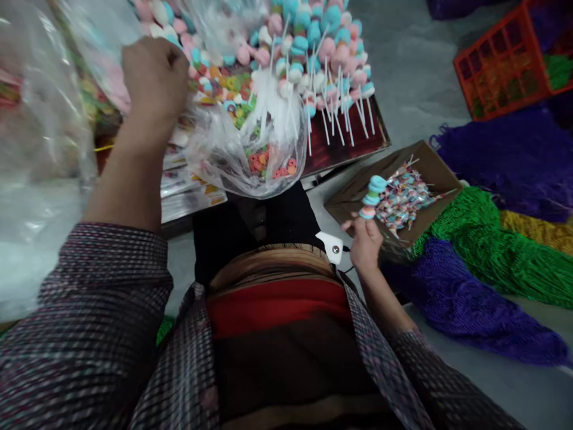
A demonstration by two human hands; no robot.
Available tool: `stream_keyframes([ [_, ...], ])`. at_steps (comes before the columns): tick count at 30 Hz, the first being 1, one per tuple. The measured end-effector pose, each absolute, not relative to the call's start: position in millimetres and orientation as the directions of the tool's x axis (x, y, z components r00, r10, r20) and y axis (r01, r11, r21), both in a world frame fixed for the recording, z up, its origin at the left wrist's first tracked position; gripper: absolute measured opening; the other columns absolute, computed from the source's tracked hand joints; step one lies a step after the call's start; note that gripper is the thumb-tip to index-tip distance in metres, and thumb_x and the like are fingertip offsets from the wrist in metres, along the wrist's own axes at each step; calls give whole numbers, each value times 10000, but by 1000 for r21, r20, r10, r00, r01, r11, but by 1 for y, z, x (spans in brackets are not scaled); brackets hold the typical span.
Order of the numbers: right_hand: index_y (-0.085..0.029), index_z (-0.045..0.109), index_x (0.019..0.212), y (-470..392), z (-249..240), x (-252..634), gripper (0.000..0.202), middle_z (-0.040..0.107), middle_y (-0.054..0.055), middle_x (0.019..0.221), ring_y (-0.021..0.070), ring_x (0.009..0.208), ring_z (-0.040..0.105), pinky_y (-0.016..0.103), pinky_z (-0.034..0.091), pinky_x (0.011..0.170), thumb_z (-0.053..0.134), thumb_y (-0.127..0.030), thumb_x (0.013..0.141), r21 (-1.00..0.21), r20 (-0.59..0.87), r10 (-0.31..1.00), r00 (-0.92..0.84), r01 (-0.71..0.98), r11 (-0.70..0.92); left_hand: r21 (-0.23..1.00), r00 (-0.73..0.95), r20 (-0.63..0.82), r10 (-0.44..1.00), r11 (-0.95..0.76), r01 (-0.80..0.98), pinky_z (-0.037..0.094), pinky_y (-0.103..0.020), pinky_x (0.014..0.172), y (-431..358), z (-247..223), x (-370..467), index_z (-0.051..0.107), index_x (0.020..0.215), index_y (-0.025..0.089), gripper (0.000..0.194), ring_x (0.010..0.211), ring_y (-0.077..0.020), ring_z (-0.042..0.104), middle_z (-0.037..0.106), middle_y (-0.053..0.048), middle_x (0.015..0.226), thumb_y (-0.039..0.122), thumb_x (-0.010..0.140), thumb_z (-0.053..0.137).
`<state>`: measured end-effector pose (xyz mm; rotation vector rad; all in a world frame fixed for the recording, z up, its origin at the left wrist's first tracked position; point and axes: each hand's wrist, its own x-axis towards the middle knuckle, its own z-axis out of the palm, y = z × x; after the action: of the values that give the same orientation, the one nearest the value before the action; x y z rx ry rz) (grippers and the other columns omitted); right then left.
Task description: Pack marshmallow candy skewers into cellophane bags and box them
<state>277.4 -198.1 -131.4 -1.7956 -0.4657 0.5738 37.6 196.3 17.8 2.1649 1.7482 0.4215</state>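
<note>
My right hand [367,242] is closed round a marshmallow skewer [373,194], with blue, green and pink pieces stacked above my fingers. It is beside an open cardboard box [353,188] heaped with small wrapped candies [409,197]. Over the table's left part, my left hand [154,74] is curled into a fist among plastic bags and marshmallows; what its fingers hold, if anything, is hidden. Near it lies a clear plastic bag [219,146] with coloured gummy rings [264,160] inside. Many finished-looking marshmallow skewers [340,57] lie piled on the table, white sticks toward me.
The dark red table [322,146] ends just beyond my lap. To the right are bundles of green strands [505,245] and purple strands [470,304]. An orange crate [504,63] stands farther back. A white device [332,246] with a cable sits at my waist.
</note>
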Motion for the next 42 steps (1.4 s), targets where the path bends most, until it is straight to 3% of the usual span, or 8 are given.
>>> stream_keyframes([
  [4, -211, 676, 907, -215, -136, 284, 391, 671, -38, 690, 136, 697, 614, 321, 501, 815, 696, -595, 833, -945, -256, 524, 812, -95, -314, 245, 196, 68, 978, -206, 947, 424, -421, 1119, 193, 16, 34, 704, 1294, 102, 450, 1273, -258, 632, 730, -93, 1358, 245, 966, 431],
  [9, -207, 628, 939, -210, -131, 250, 527, 671, -41, 670, 124, 600, 600, 273, 493, 642, 778, -662, 720, -887, -462, 493, 737, -381, -261, 330, 155, 96, 983, -178, 927, 427, -346, 1038, 199, 2, 24, 747, 1207, 185, 356, 1137, -187, 626, 757, -42, 1299, 245, 971, 488],
  [12, -210, 629, 944, -198, -121, 234, 553, 672, -39, 681, 126, 623, 615, 267, 505, 648, 815, -660, 682, -863, -499, 515, 697, -450, -228, 342, 156, 124, 980, -189, 920, 441, -348, 976, 203, 0, 18, 763, 1180, 193, 357, 1101, -215, 645, 773, -75, 1246, 240, 957, 489],
  [17, -212, 670, 855, -179, -119, 220, 406, 700, 0, 789, 165, 858, 674, 353, 518, 949, 705, -616, 840, -958, -285, 664, 691, -219, -184, 345, 164, 146, 976, -205, 916, 476, -341, 921, 206, 1, 12, 776, 1138, 220, 361, 1087, -243, 684, 786, -103, 1190, 237, 944, 472],
  [23, -187, 705, 877, -173, -131, 210, 458, 681, 10, 732, 159, 715, 616, 339, 511, 795, 660, -643, 870, -948, -307, 773, 555, -110, -297, 373, 191, 186, 964, -250, 894, 498, -333, 909, 207, 1, 16, 787, 1108, 227, 370, 1064, -236, 701, 791, -100, 1160, 226, 932, 462],
  [28, -196, 698, 862, -177, -122, 237, 467, 686, 8, 710, 178, 716, 648, 355, 525, 782, 700, -661, 821, -930, -361, 716, 597, -173, -324, 183, 242, 83, 967, -253, 950, 500, -390, 941, 214, 8, 31, 787, 1143, 198, 425, 1087, -287, 695, 787, -135, 1176, 219, 937, 416],
  [33, -211, 700, 839, -168, -111, 270, 374, 681, -8, 684, 190, 747, 675, 394, 534, 855, 755, -578, 789, -982, -172, 571, 803, -91, -166, -35, 225, -110, 968, -230, 973, 509, -453, 916, 225, 4, 45, 755, 1202, 94, 437, 1131, -377, 673, 739, -228, 1209, 187, 918, 436],
  [42, -186, 695, 869, -123, -72, 272, 364, 665, -27, 640, 129, 548, 593, 333, 540, 665, 769, -536, 806, -1000, -8, 647, 762, -24, 16, 15, 224, -90, 970, -224, 975, 500, -465, 950, 235, -5, 43, 733, 1235, 161, 415, 1173, -367, 658, 731, -196, 1227, 277, 925, 482],
])
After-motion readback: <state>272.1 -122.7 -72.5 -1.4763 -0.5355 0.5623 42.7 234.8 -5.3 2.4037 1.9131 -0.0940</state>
